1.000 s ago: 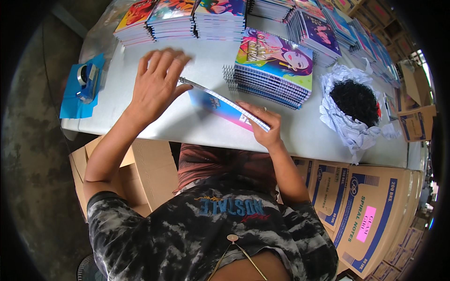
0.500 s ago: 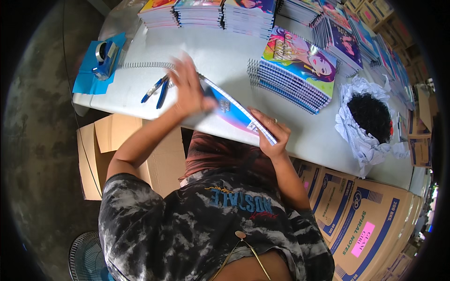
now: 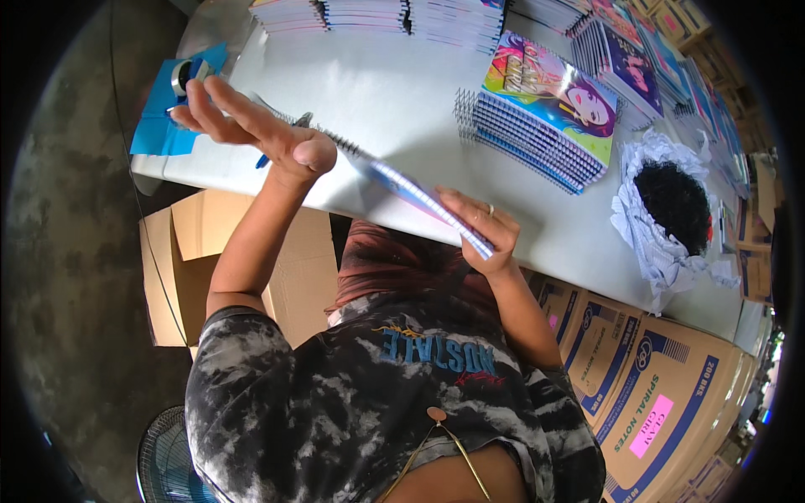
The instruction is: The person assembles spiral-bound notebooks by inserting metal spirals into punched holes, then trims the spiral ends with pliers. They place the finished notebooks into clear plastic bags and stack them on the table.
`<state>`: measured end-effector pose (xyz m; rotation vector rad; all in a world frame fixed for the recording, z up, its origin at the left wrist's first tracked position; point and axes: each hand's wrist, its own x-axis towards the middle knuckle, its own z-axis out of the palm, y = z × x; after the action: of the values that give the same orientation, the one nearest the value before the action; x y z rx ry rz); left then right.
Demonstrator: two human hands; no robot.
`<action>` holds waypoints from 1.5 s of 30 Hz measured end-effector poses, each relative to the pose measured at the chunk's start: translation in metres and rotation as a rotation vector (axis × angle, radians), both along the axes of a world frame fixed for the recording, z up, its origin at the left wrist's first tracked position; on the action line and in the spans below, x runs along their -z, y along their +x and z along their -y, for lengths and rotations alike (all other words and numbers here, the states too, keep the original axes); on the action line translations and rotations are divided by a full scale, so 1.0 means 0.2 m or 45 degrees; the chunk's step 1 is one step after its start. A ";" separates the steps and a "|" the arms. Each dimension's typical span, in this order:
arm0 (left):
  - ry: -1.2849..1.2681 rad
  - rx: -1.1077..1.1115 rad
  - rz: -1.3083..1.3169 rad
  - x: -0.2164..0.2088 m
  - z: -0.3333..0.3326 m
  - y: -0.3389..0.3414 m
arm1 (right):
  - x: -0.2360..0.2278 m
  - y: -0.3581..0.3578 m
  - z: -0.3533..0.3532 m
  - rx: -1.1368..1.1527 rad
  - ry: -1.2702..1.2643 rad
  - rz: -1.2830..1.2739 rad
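- Tape dispenser [image 3: 199, 67]: just beyond left grip's fingertips, partly hidden.
- Left grip [image 3: 260, 134]: fingers spread; contact with coil unclear.
- Coil [image 3: 335, 141]: runs from behind left grip to notebook.
- Notebook [image 3: 426, 198]: on edge between grips. Step, judged: handling coil at its edge; next move calls for a firm right pinch.
- Right grip [image 3: 486, 228]: pinching notebook's near end.
- Stack [image 3: 541, 138]: beyond right grip.

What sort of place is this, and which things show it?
Likely a notebook-binding or packing workshop: stacked spiral notebooks on a table, cardboard cartons nearby, and another notebook in the right hand.
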<state>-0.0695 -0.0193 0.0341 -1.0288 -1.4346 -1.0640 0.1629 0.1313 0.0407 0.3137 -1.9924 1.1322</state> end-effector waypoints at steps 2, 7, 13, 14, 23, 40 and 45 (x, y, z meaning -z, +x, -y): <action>-0.259 0.190 -0.008 0.20 0.02 0.06 | 0.01 -0.02 0.00 0.024 0.000 -0.011; -0.797 0.069 -0.227 0.08 0.15 0.41 | 0.02 0.01 -0.01 0.060 0.053 0.015; -0.986 0.468 -0.073 0.22 0.12 0.44 | -0.01 0.01 0.02 0.081 -0.022 0.064; -0.771 0.368 -0.530 0.15 0.10 0.43 | 0.00 0.01 0.02 0.112 -0.026 0.077; -0.588 0.218 -0.219 0.13 0.03 0.47 | 0.00 -0.02 0.02 0.048 -0.017 0.028; -0.754 0.624 -0.095 0.19 0.01 0.61 | 0.03 -0.03 0.01 0.164 -0.021 -0.026; -0.707 0.473 0.052 0.13 -0.01 0.61 | 0.00 -0.04 0.04 0.063 0.066 -0.043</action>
<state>0.0526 -0.0178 0.0081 -1.7315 -1.6563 -0.9610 0.1542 0.1230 0.0417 0.3066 -1.9917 1.0388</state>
